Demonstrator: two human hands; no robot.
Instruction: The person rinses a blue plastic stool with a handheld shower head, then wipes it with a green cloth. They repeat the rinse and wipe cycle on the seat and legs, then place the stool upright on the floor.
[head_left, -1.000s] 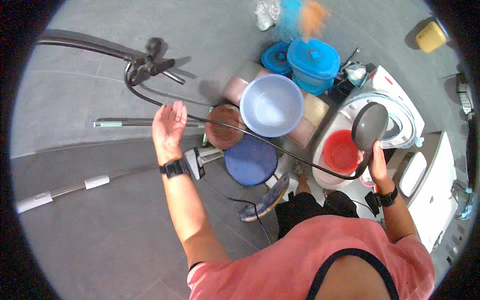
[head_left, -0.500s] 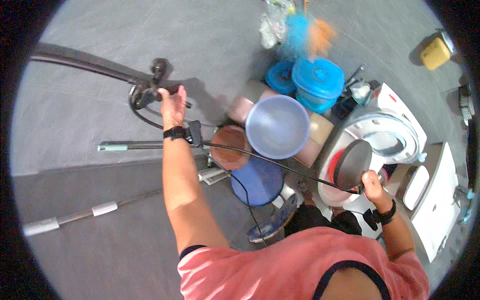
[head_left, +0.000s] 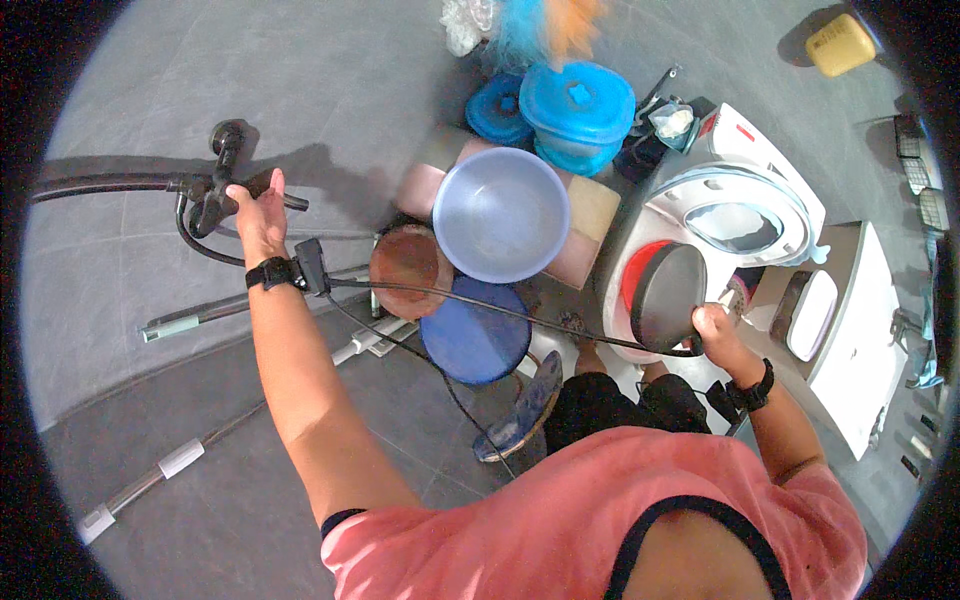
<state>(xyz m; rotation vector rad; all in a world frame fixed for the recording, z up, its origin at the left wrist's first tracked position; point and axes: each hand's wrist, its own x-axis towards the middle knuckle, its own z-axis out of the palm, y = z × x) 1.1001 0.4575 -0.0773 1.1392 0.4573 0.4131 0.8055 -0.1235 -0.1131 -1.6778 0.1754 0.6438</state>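
Note:
On the wall at the left is a black shower mixer tap (head_left: 215,200). My left hand (head_left: 262,218) reaches it, the dark tap body between thumb and straight fingers. A black hose (head_left: 470,305) curves down from the tap, passes by my left wrist and stretches across to my right hand (head_left: 716,330). That hand is closed round the hose's end, which seems to carry a shower head (head_left: 670,298) with a wide, dark round disc. Something red (head_left: 640,268) shows past the disc's left edge. A black device sits on my left wrist, a thin cable running toward my body.
Between my arms stand a pale violet basin (head_left: 500,230), a brown round tub (head_left: 410,272) and a blue round stool-like thing (head_left: 475,335). Blue lidded containers (head_left: 577,100) are farther back. A white toilet-like fixture (head_left: 760,215) and a white cabinet (head_left: 850,370) stand right; poles (head_left: 180,460) lie left.
The whole view has shifted, so most things appear farther left and higher. My left hand stays at the tap, and my right hand still holds the dark round-headed thing.

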